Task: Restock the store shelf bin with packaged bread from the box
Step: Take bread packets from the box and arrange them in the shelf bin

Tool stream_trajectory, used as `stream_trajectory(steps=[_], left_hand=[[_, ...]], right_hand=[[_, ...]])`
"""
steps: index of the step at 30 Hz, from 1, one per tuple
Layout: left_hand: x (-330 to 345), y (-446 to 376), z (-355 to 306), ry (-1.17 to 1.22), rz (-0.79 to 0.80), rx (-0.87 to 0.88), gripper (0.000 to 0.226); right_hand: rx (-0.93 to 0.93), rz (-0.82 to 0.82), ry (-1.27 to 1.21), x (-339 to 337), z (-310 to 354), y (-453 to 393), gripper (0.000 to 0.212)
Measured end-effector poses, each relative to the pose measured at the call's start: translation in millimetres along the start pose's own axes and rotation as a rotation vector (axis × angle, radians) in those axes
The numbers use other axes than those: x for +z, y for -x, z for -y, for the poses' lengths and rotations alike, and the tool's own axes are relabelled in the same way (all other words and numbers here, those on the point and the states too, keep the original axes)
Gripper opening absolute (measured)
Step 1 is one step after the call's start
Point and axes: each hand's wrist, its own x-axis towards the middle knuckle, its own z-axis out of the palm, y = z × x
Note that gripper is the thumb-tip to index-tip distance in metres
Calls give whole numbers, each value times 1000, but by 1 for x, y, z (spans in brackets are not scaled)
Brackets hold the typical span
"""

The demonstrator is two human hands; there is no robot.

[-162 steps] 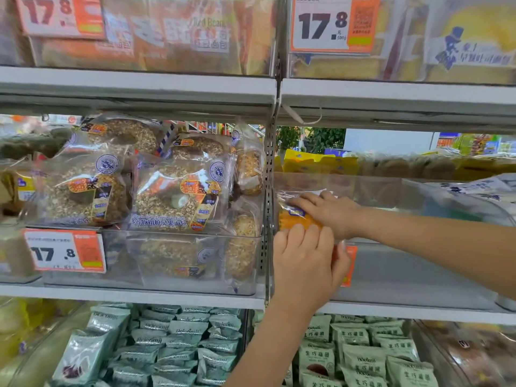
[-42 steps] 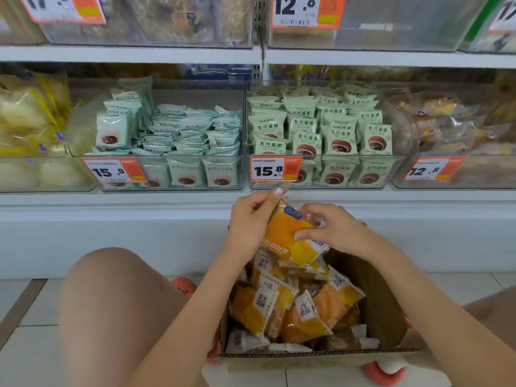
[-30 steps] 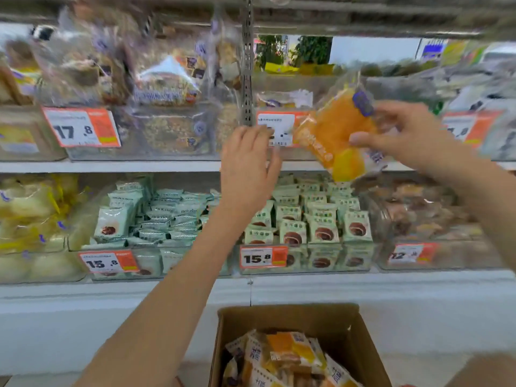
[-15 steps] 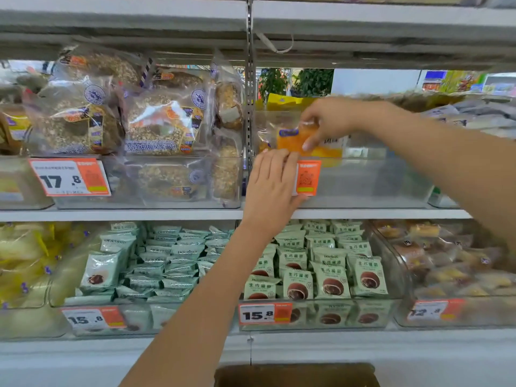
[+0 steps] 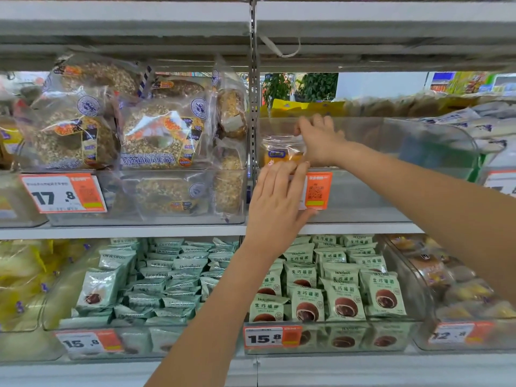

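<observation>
The bread (image 5: 282,155) sits in the bin's (image 5: 418,163) front left corner. Right hand (image 5: 321,141) pinches its crinkly wrapper; left hand (image 5: 276,199) rests flat and relaxed against the bin front. Likely light, soft, squashable: best held by the wrapper edge, gently.

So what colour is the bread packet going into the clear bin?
Orange-yellow bread packet with a small blue label, clear plastic top; seen in the head view.

Grey metal shelving (image 5: 125,32), slotted upright (image 5: 253,79) at centre. Potted plants (image 5: 301,86) and a pale wall (image 5: 382,83) visible behind. Even, bright light.
</observation>
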Motion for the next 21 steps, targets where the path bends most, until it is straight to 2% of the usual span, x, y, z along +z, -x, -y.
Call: stream_trajectory(steps=[3,5,6,8,9,11,15,18,21], left_hand=[[-1,0,-1,-8,7,-8,71],[-1,0,-1,-5,19,-16,71],[-2,0,-2,-7,22,-20,72],[-2,0,-2,-10,22,-23,72],[-2,0,-2,-8,22,-24,72],[-2,0,-3,-8,25,-25,74],[-3,-1,-1,20,24,-16,73],[-5,1,-1,30,61,-9,71],[-7,2,-6,17,98,-21,69]], right_hand=[[137,-15,-218,-2,-7,-1,93],[318,4,-532,-2,-14,-7,102],[399,50,-732,-3,-14,-7,95],[493,153,-1095,1,-15,-15,63],[539,161,-1187,2,-15,-18,48],[627,157,-1247,3,-13,-24,35],[709,224,-1225,9,-21,-33,37],[697,27,-1163,-7,-18,-14,43],[561,-213,-1043,-28,-11,21,51]])
